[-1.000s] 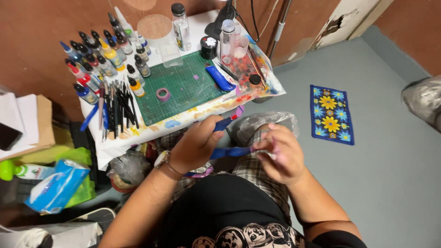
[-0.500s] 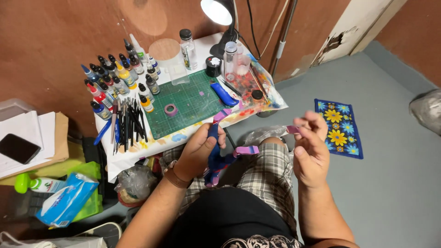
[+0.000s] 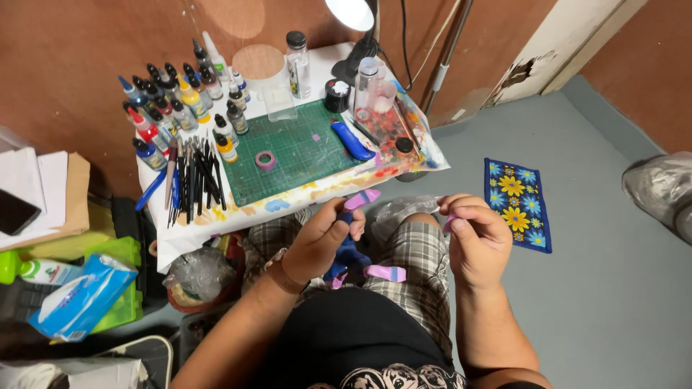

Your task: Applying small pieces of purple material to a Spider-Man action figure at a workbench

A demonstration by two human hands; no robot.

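Both hands sit further apart than a moment ago: right hand has pulled away to the right, figure has dropped lower onto my lap.

Far left: tissue pack (image 3: 79, 302) and green bottle (image 3: 29, 270) on a cluttered shelf, phone (image 3: 14, 211) on papers above them.

Table (image 3: 216, 223): rows of paint bottles (image 3: 173, 108) along the left edge, black brushes (image 3: 194, 176) laid beside them, green cutting mat (image 3: 295, 151) in the middle with a roll of purple tape (image 3: 265, 160) on it, blue knife (image 3: 352, 140) at the mat's right edge, lamp (image 3: 353, 14) at the back.

Left hand (image 3: 317, 241): grip clamped on the blue figure (image 3: 349, 259), fingers wrapped around its upper part. Pink-purple striped pieces stick out above and below the hand. Figure is over my plaid shorts, just below the table edge.

Right hand (image 3: 476, 234): fingers together, pinching a small pink piece (image 3: 449, 223), well apart from the figure.

Floor, right: blue flowered mat (image 3: 517, 204), clear plastic bag (image 3: 659, 191) at the far edge.
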